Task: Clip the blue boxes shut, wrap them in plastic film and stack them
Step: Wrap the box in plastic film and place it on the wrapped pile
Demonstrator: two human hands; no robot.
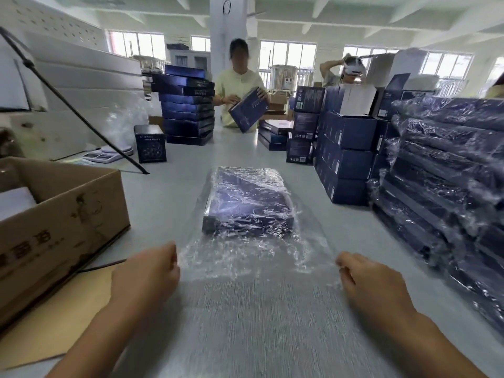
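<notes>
pinching the plastic film [256, 268] at its side edges, we keep our left hand [148, 271] and right hand [373, 282] well apart, fingers curled on the sheet. blue box [246, 203] lies flat on the table [169, 203] beyond our hands, covered in film. wrapped stack [450, 170] at right.

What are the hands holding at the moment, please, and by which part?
The plastic film: the left hand pinches its left edge, the right hand its right edge, on the near side of the wrapped blue box.
</notes>
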